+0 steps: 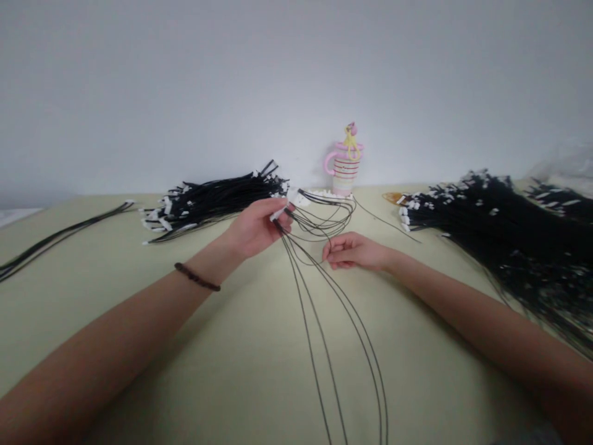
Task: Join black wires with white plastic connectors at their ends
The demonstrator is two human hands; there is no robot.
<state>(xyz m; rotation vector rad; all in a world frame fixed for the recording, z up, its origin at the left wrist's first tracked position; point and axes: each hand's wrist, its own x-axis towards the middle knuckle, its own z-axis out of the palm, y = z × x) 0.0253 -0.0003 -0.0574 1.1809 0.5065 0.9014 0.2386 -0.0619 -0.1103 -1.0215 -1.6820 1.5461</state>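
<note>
My left hand (259, 227) is closed around a white plug connector (279, 214), held above the table near the middle of the view. Several thin black wires (319, 339) run from the connector, some hanging down toward the front edge of the picture. Other wires curve off to the right in loops (349, 216). My right hand (348, 251) pinches one thin black wire between thumb and fingers, a little right of and below the left hand. Behind the connector sits a small white piece (301, 198), partly hidden by wires.
A pile of black cables with white ends (217, 194) lies back left. A larger cable heap (504, 235) covers the right side. A striped pink-handled cup (346, 170) stands by the wall. Loose cables (69, 232) stretch along the far left of the pale table (208, 364).
</note>
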